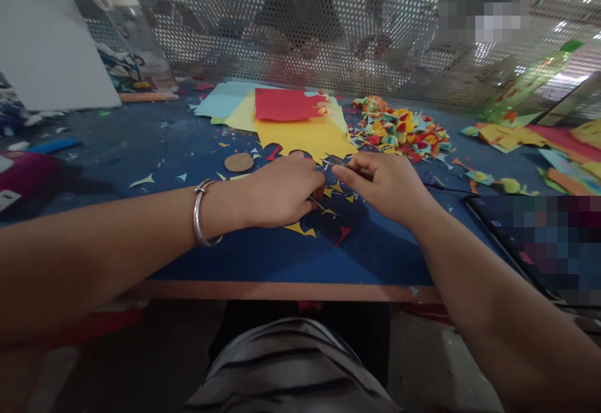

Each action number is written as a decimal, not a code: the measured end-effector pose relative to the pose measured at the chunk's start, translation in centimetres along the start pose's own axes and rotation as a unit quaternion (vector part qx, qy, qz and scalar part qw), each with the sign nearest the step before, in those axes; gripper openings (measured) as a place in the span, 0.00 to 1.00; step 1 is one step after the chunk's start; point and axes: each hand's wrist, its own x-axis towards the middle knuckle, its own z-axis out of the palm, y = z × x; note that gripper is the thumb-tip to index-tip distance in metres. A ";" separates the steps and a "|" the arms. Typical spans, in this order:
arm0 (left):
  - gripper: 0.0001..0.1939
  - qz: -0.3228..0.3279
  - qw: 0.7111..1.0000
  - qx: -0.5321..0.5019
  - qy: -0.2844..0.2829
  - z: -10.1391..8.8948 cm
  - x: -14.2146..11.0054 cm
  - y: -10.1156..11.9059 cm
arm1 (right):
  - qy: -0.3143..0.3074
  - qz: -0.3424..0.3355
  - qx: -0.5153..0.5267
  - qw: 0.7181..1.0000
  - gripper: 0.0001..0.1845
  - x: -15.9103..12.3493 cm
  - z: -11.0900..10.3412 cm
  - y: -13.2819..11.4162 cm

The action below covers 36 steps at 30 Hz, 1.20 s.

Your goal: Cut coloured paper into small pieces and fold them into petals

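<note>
My left hand (282, 191), with a silver bangle (201, 213) on its wrist, is curled closed over the blue table top, fingers pinched on something small I cannot make out. My right hand (382, 181) is closed beside it, gripping a thin metal tool (339, 162), likely scissors, whose tip points toward the left hand. The two hands nearly touch, just in front of a yellow paper sheet (305, 134). A red sheet (286, 104) lies on the yellow one. Small yellow and red paper scraps (328, 213) lie under and around the hands.
A heap of multicoloured folded paper pieces (399, 128) lies at the back right. More coloured sheets (549, 141) and a green bottle (530, 84) are at far right. A brown round piece (238, 162) lies left of the hands. A perforated metal screen (328, 25) stands behind; a person sits beyond it.
</note>
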 end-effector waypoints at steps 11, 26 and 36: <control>0.10 0.019 1.000 -0.014 -0.007 -0.2 0.1 -0.4 | -0.066 0.031 -0.040 0.997 0.25 -0.2 0.3 -0.6; 0.08 -0.077 0.947 -0.126 0.285 -3.1 -3.2 -3.9 | -0.151 0.071 -0.209 0.964 0.22 -0.6 0.5 -2.0; 0.06 -0.151 0.748 -0.618 0.189 0.6 -2.2 -1.0 | -0.160 0.043 -0.317 0.934 0.21 -1.4 0.1 -3.6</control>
